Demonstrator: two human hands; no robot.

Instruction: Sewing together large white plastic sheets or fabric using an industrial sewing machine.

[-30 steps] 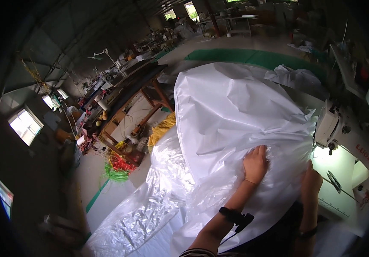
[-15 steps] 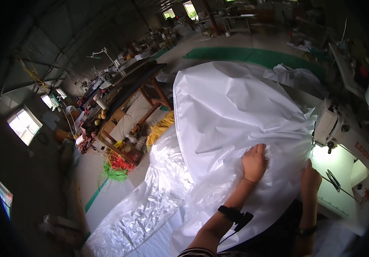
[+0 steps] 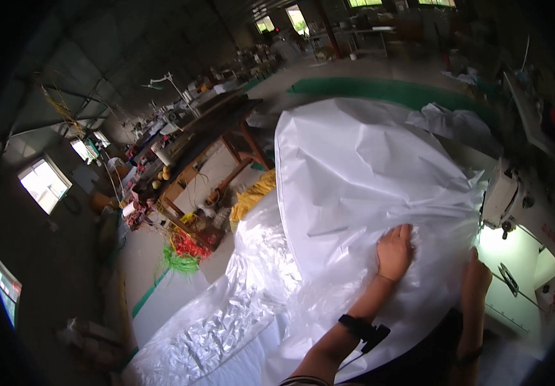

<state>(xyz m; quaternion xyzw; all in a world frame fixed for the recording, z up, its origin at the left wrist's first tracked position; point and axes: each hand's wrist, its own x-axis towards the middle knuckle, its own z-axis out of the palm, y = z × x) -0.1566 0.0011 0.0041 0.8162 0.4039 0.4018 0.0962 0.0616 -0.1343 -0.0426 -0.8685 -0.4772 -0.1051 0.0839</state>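
Note:
A large white sheet (image 3: pixel 355 161), smooth and plastic-looking, lies heaped in front of me with its right edge gathered at a sewing machine (image 3: pixel 504 196). My left hand (image 3: pixel 395 252) rests on the sheet with curled fingers, closed on a fold of it. Close below the lit needle area, my right hand (image 3: pixel 477 276) pinches the sheet's right edge; its fingertips are partly hidden. A shiny, clear film layer (image 3: pixel 245 283) spreads from under the sheet toward the lower left.
The machine's pale bed (image 3: pixel 512 302) is beside my right hand. To the left stands a long dark-topped workbench (image 3: pixel 190 145). Yellow cloth (image 3: pixel 252 199), red strands (image 3: pixel 190 243) and green strands (image 3: pixel 179 260) lie by it. A green floor strip (image 3: pixel 380 90) runs behind the sheet.
The whole view has shifted, so everything sits slightly further right and lower. Both hands keep nearly the same places on the sheet; its edge remains at the machine.

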